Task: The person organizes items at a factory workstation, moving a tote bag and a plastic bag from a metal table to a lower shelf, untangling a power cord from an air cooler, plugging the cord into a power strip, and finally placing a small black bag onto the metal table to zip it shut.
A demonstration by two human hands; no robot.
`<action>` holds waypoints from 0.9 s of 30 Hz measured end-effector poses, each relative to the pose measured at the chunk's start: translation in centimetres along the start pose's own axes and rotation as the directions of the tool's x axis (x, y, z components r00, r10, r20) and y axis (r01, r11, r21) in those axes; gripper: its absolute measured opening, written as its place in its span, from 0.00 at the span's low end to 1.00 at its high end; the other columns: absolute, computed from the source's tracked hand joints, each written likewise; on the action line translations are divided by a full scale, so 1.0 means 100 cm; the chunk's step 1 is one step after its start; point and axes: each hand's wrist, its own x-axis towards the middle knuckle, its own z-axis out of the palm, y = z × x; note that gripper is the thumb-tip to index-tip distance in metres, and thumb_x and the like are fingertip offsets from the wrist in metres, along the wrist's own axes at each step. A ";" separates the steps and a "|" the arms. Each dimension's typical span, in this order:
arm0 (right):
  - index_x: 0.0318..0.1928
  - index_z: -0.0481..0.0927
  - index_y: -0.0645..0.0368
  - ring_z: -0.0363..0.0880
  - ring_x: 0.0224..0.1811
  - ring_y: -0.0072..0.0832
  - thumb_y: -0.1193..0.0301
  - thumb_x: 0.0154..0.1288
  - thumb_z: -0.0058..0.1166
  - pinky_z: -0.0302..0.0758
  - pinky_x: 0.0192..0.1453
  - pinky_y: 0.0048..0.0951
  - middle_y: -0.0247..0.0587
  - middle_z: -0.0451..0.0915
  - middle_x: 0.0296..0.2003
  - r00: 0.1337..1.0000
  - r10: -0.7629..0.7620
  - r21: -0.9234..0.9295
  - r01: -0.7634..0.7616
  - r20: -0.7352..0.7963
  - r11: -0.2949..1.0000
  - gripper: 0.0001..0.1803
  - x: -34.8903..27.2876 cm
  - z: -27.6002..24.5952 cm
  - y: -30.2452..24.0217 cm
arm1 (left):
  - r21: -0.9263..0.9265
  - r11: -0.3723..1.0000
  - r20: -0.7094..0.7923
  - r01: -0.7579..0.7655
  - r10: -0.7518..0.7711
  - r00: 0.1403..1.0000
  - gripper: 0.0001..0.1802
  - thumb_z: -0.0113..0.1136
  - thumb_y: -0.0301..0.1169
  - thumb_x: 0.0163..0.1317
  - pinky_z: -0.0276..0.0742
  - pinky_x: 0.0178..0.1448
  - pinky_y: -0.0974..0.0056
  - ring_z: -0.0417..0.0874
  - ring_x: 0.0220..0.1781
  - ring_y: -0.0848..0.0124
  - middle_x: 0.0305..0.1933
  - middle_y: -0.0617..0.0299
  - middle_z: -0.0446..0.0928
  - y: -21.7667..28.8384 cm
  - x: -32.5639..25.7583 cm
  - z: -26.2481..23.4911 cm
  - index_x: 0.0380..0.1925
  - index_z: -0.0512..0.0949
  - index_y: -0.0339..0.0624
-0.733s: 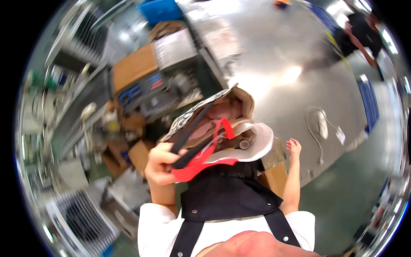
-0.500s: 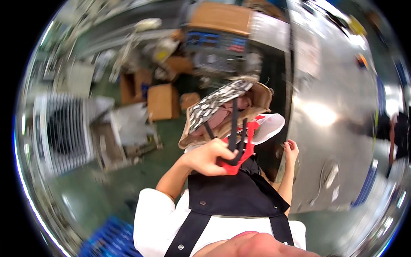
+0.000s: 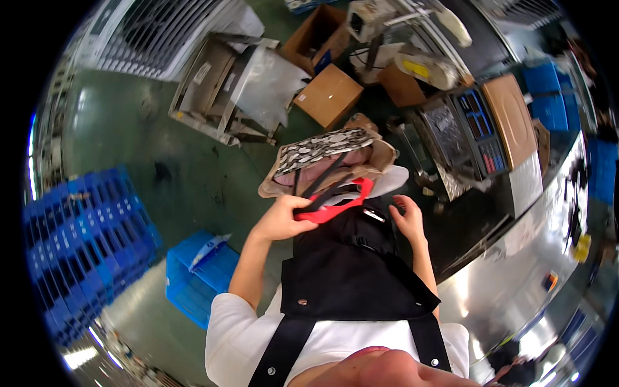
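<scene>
My left hand (image 3: 280,219) is closed around black bag straps (image 3: 327,173) and a red strap (image 3: 338,208). From these hangs an open tote bag (image 3: 322,151) with a black-and-white patterned side and tan edges, in front of my apron. Inside it lies something pinkish that I cannot make out. Beside the tote, to its right, shows part of a white bag or cloth (image 3: 394,180), mostly hidden by the tote and straps. My right hand (image 3: 409,219) is just below it, fingers loosely bent and apart, holding nothing.
Blue pallets (image 3: 90,226) are stacked at left, near a blue crate (image 3: 203,274). Ahead are cardboard boxes (image 3: 330,95) and a cart with grey sheeting (image 3: 267,84). At right stand a scale (image 3: 480,126) and a shiny metal table (image 3: 496,277).
My view has turned left: the boxes and scale have swung rightward, and pallets and a crate now show at left. My right hand has come closer to the bags; my left still grips the straps.
</scene>
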 end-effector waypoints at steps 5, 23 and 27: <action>0.37 0.75 0.59 0.75 0.38 0.40 0.70 0.49 0.56 0.70 0.41 0.39 0.43 0.76 0.31 0.912 -0.265 -0.229 0.343 0.314 0.911 0.13 0.082 0.004 -0.017 | -0.083 0.964 -0.233 0.253 -0.266 0.935 0.42 0.65 0.23 0.41 0.61 0.62 0.66 0.66 0.60 0.67 0.58 0.53 0.66 -0.040 -0.026 -0.029 0.60 0.59 0.34; 0.38 0.76 0.60 0.76 0.40 0.43 0.68 0.48 0.56 0.72 0.45 0.39 0.48 0.78 0.35 0.915 -0.038 -0.245 0.148 0.401 0.958 0.15 0.333 0.147 -0.116 | -0.599 0.409 -0.092 0.689 -0.889 0.448 0.16 0.55 0.25 0.55 0.59 0.17 0.72 0.65 0.15 0.80 0.18 0.68 0.67 -0.149 0.079 -0.161 0.43 0.65 0.38; 0.42 0.75 0.58 0.75 0.39 0.42 0.68 0.43 0.59 0.72 0.43 0.38 0.46 0.77 0.36 0.678 -0.278 0.024 0.358 0.681 0.933 0.21 0.337 0.231 -0.195 | -0.710 0.379 -0.081 0.593 -0.881 0.466 0.16 0.57 0.26 0.54 0.65 0.19 0.69 0.70 0.17 0.77 0.21 0.64 0.70 -0.152 0.076 -0.170 0.41 0.66 0.38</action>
